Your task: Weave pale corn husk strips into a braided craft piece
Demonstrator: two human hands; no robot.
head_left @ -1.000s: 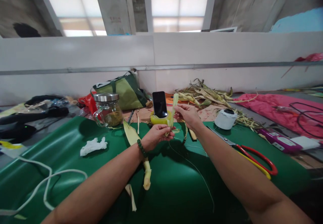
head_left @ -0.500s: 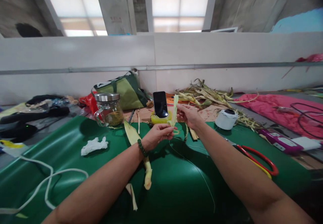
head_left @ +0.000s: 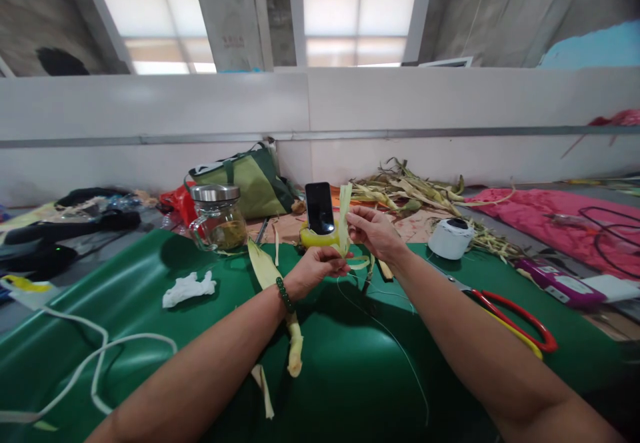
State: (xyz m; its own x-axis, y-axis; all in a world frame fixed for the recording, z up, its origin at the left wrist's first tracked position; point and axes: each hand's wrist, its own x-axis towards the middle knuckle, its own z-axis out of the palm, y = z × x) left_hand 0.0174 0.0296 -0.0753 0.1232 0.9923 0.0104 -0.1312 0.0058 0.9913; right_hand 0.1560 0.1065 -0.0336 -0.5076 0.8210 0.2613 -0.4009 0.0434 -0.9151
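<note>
My left hand (head_left: 320, 266) pinches the lower end of a pale green corn husk strip (head_left: 345, 213), which stands upright in front of the phone. Higher up, the fingers of my right hand (head_left: 373, 231) are closed on the husk's right edge. A narrow looped strip (head_left: 359, 264) hangs by my left fingertips. From near there a thin thread (head_left: 395, 340) trails across the green mat (head_left: 350, 390). Under my left wrist lies a corn husk piece (head_left: 263, 266) with a thick pale stalk end (head_left: 295, 350). A smaller husk scrap (head_left: 264, 390) rests closer to me.
A phone (head_left: 319, 206) leans on a yellow holder (head_left: 317, 237). Left are a glass jar mug (head_left: 223, 220), crumpled tissue (head_left: 189, 290) and a white cable (head_left: 100, 356). Right are a white spool (head_left: 450, 238), red-and-yellow-handled scissors (head_left: 520, 316) and a husk pile (head_left: 410, 186).
Both hands stay on the husk strip, with only slight shifts of the fingers. The looped strip beside my left fingertips shows more. The whole view has shifted a little.
</note>
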